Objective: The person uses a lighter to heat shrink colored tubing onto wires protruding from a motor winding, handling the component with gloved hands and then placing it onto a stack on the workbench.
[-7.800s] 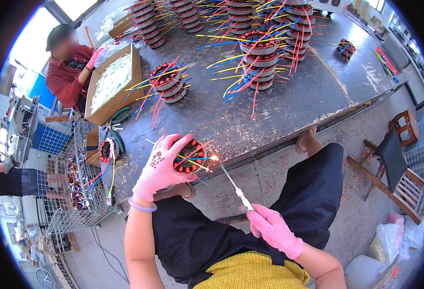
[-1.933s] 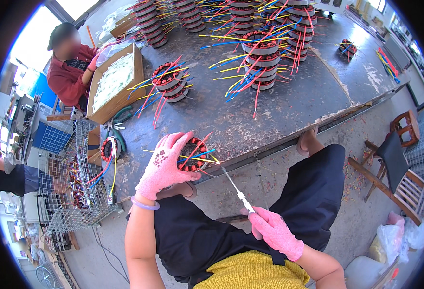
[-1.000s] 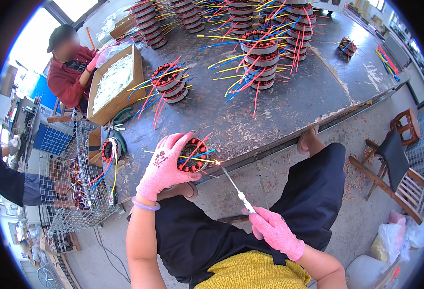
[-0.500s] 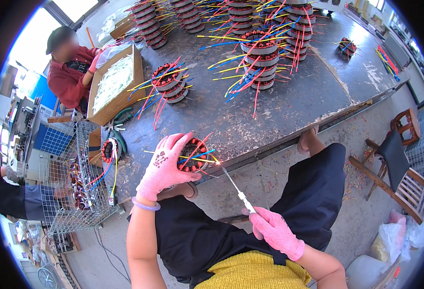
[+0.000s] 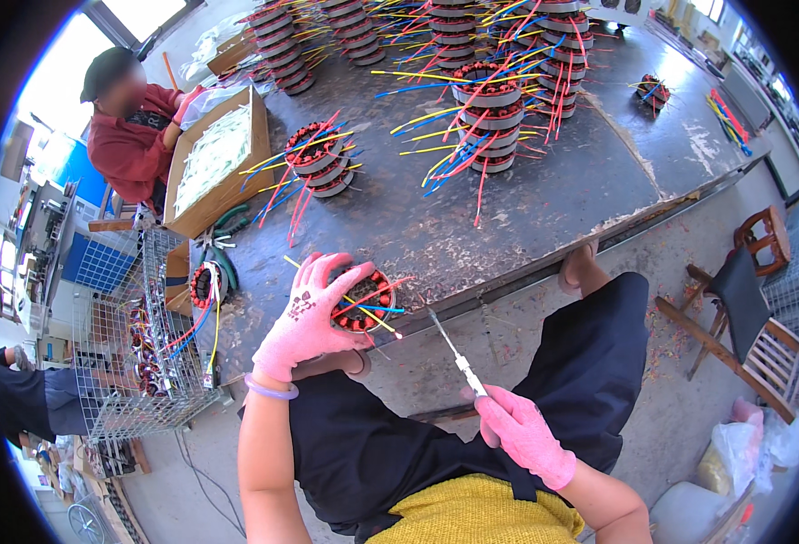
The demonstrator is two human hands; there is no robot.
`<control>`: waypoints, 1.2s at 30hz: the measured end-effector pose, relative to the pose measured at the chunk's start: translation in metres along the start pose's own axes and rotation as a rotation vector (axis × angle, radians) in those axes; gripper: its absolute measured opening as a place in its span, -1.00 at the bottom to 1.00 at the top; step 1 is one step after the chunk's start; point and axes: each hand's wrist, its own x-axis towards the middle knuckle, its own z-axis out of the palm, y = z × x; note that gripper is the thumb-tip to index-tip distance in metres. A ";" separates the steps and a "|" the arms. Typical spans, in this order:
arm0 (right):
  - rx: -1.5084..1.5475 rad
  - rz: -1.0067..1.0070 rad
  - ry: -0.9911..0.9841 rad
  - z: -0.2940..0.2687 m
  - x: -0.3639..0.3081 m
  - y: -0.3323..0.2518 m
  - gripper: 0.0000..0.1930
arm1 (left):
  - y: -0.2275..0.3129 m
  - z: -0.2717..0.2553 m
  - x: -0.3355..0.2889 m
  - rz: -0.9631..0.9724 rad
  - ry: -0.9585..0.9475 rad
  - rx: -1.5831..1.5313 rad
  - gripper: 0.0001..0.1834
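Note:
My left hand [image 5: 305, 317], in a pink glove, is closed round the rim of a motor stator [image 5: 374, 305] at the table's near edge. Red windings line its ring. Red, blue and yellow lead wires [image 5: 377, 312] poke out to its right, and a small pinkish glow sits at the tip of one of them. In my right hand [image 5: 519, 433], also gloved in pink, is a slim white-handled tool with a long thin metal rod [image 5: 449, 344]. Its rod points up and left, its tip apart from the wires. The tool's exact kind cannot be made out.
Stacks of stators [image 5: 490, 118] with wires sticking out stand on the dark table [image 5: 399, 218]. Pliers [image 5: 225, 245] and another stator [image 5: 207, 283] lie at the left. Beyond are a cardboard box [image 5: 223, 163] of pale sleeves, a wire basket [image 5: 150, 363] and a seated co-worker [image 5: 132, 136].
The bright orange glow at the wire end has shrunk to a faint one. My left hand has tilted the stator, and its wires point lower. The tool's tip has drawn slightly away to the right.

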 end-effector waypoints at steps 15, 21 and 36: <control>-0.072 -0.036 -0.019 0.003 0.004 -0.004 -0.62 | -0.008 -0.005 0.001 0.081 0.014 0.000 0.05; -0.020 0.028 -0.016 0.006 0.003 -0.009 -0.63 | -0.007 -0.004 0.000 0.073 0.051 0.031 0.07; 0.059 0.040 -0.018 0.007 0.002 -0.010 -0.65 | -0.009 -0.003 0.001 0.069 0.076 0.000 0.03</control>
